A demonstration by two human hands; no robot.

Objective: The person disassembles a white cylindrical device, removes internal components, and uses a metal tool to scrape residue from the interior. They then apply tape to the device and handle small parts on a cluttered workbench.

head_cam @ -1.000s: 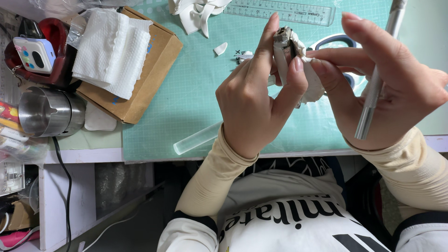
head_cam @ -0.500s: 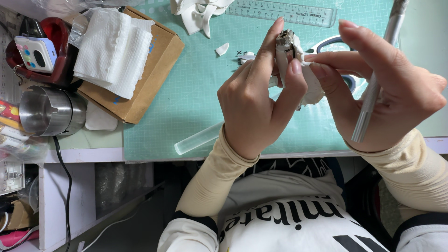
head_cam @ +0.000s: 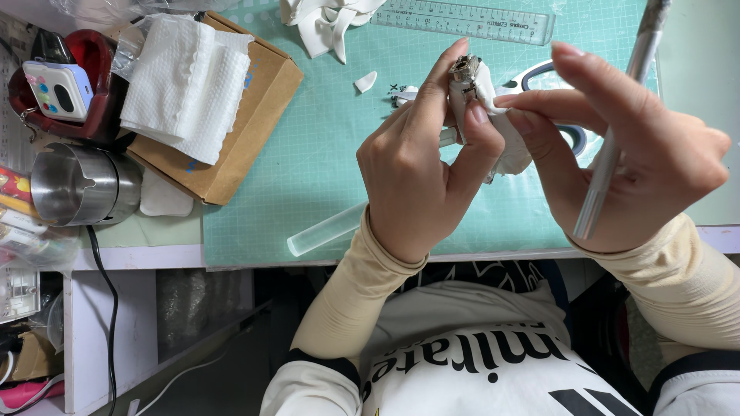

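1. Head view looks down on a green cutting mat (head_cam: 324,177) laid on a pale tabletop (head_cam: 139,254), with both hands raised above it.
2. Left hand (head_cam: 420,177): fingers closed around a small white-covered object (head_cam: 482,92) with a metal end; the forefinger runs up its far side and the thumb presses on its near face.
3. Right hand (head_cam: 632,154): forefinger and thumb pinch the white covering at the object's right edge. The remaining fingers are curled round a slim metal craft knife (head_cam: 617,131), which stands nearly upright across the palm.
4. Position of the object: held between the two hands, clear of the mat, above its upper middle part.
5. Scissors (head_cam: 563,108) lie on the mat beneath the hands; only parts of the handles show.
6. A clear ruler (head_cam: 462,19) lies along the mat's far edge. White scraps (head_cam: 324,23) sit just left of it, and a single small white fragment (head_cam: 365,81) lies nearer the hands.
7. A clear rod (head_cam: 324,231) lies slantwise near the mat's front edge, partly hidden by the left wrist.
8. A brown cardboard box (head_cam: 231,139) overlaps the mat's left corner, with folded white paper towel (head_cam: 185,85) on top.
9. A steel cup (head_cam: 73,185) stands left of the box; behind it, a small white device (head_cam: 58,88) rests in a red holder (head_cam: 92,62).
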